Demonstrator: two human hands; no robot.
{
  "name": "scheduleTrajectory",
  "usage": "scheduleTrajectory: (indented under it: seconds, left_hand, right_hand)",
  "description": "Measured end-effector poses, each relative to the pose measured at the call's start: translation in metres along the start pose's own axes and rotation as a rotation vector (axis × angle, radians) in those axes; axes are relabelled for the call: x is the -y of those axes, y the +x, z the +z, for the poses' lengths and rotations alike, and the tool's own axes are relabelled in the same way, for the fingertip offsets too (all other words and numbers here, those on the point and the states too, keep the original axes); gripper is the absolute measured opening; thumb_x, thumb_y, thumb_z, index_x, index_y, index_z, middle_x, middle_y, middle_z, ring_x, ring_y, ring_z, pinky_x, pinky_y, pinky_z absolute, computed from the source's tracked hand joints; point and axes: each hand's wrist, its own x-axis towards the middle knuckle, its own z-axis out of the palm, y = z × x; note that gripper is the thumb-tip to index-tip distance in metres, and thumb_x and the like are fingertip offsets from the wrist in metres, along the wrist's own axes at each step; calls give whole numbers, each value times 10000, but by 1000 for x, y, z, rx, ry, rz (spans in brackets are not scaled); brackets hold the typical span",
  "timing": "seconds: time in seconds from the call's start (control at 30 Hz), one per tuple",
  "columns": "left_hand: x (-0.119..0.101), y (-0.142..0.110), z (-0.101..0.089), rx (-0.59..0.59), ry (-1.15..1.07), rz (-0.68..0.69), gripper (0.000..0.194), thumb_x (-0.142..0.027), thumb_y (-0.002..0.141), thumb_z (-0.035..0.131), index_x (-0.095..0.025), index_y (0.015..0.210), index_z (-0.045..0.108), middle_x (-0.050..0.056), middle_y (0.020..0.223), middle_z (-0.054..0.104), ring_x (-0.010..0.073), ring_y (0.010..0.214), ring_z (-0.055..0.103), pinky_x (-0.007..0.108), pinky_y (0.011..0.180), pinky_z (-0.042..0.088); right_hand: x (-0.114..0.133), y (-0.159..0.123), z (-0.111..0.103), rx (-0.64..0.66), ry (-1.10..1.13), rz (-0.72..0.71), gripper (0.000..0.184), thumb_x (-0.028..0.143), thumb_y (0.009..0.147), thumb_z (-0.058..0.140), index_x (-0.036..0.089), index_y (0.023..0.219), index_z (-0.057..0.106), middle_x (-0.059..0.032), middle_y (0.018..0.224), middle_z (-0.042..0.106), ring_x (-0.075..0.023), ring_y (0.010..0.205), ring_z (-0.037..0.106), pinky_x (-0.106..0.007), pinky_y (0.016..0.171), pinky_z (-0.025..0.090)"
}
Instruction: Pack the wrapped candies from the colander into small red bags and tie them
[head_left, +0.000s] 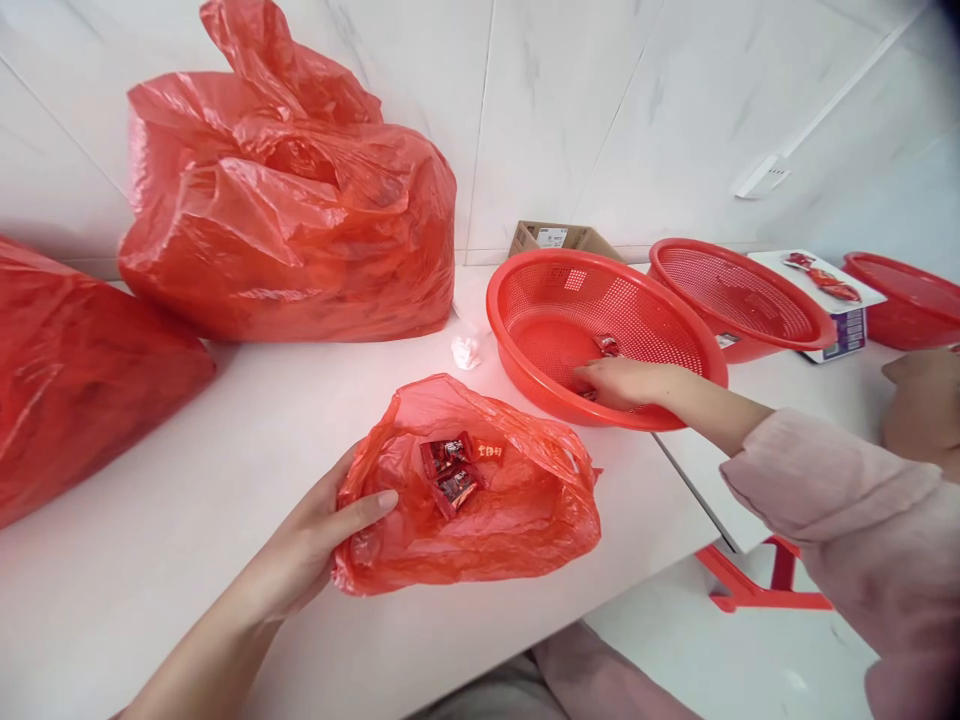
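My left hand (330, 530) holds the left rim of an open red plastic bag (525, 540), its thumb inside and its other fingers behind the film. A few small dark red wrapped packets (454, 488) lie in the bag. My right hand (619, 383) reaches down into a red perforated plastic basket (517, 345), its fingers closed and partly hidden. A bit of a dark packet (589, 395) shows at the fingertips. Another small red packet (607, 345) lies in the basket just beyond the hand.
Large filled red bags (300, 240) stand against the wall at left. A crumpled white scrap (466, 352) lies by the basket. Behind are a cardboard box (600, 243) and another red basket (739, 290). A white scale (870, 293) holds packets. Another person's arm (919, 410) is at right.
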Motion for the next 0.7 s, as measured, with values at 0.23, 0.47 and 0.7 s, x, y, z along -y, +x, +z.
scheduleTrajectory:
  seconds: [0.23, 0.47, 0.7]
  left_hand:
    - [-1, -1, -1, -16, 4, -8, 652, -333, 793, 744, -263, 1393, 498, 106, 1315, 648, 322, 1144, 649, 322, 829, 600]
    - [1, 1, -3, -8, 10, -20, 631, -351, 796, 739, -275, 1380, 513, 107, 1291, 664, 310, 1022, 705, 309, 746, 608]
    - [0, 1, -3, -14, 6, -32, 687, -351, 794, 739, -280, 1420, 466, 111, 1260, 674, 312, 1011, 702, 312, 738, 602]
  right_hand:
    - [-8, 5, -7, 3, 203, -30, 113, 182, 795, 598, 190, 905, 624, -106, 935, 710, -247, 798, 681, -331, 653, 516]
    - [-8, -28, -23, -236, 1171, -330, 314, 286, 828, 671, 196, 1113, 578, -120, 1233, 658, -187, 910, 688, -294, 691, 548]
    - [59, -53, -10, -145, 1226, -669, 247, 180, 946, 484, 203, 1167, 592, -79, 1209, 670, -185, 1127, 626, -340, 894, 512]
